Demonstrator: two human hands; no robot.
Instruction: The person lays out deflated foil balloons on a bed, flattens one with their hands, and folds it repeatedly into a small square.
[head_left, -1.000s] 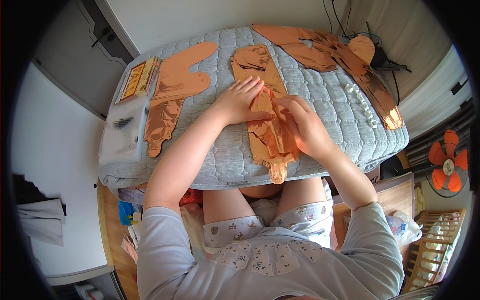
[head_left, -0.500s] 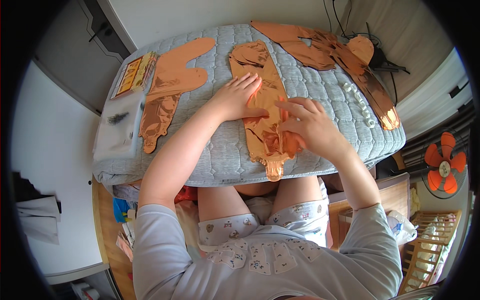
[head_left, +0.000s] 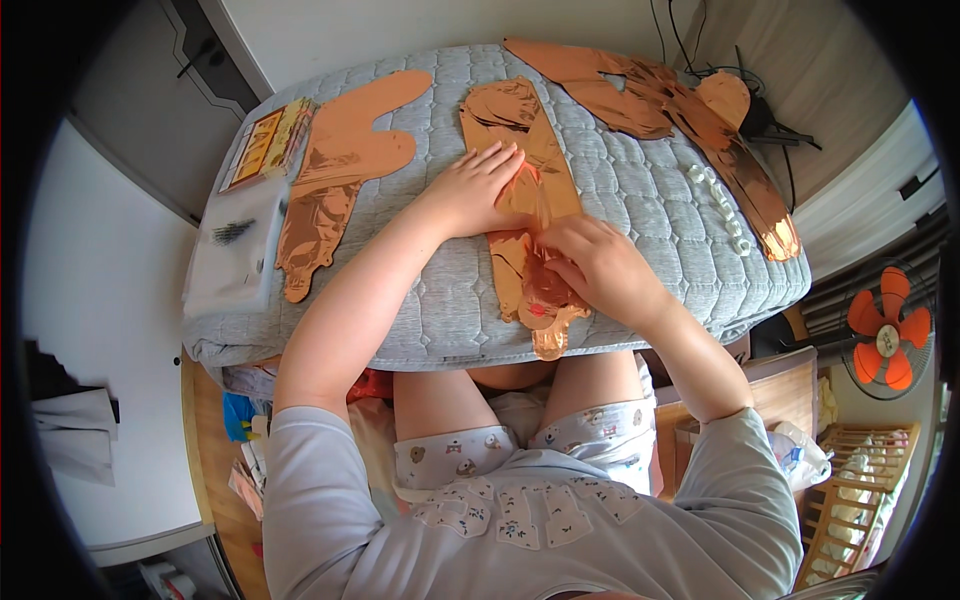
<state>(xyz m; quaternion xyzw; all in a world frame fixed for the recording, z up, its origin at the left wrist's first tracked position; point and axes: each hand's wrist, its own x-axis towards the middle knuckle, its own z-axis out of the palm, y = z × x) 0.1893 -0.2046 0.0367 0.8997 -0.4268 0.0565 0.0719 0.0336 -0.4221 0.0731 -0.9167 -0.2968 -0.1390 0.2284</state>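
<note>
A flat, uninflated rose-gold foil balloon (head_left: 548, 178) lies lengthwise on the mattress in front of me. Its tabbed end (head_left: 549, 344) reaches the mattress's near edge. My left hand (head_left: 484, 192) rests flat on the balloon's middle, fingers stretched out and thumb apart. On the right side, the fingers of my right hand (head_left: 600, 262) are curled over the foil, and the balloon's right edge is turned inward and creased under them. The fingertips are partly hidden by the hand. A reddish reflection shows on the crumpled foil between the two hands.
More flat rose-gold balloons lie on the grey quilted mattress (head_left: 425, 300): one at left (head_left: 350, 150), others at far right (head_left: 640, 100). Beside the left one are a printed packet (head_left: 265, 145) and a clear plastic bag (head_left: 232, 255). A curled white ribbon (head_left: 718, 208) lies right; an orange-bladed fan (head_left: 888, 335) stands beyond.
My right hand has moved left and inward over the balloon, its fingers curling closer together, and the foil's right edge has been turned in. My left hand stays in place.
</note>
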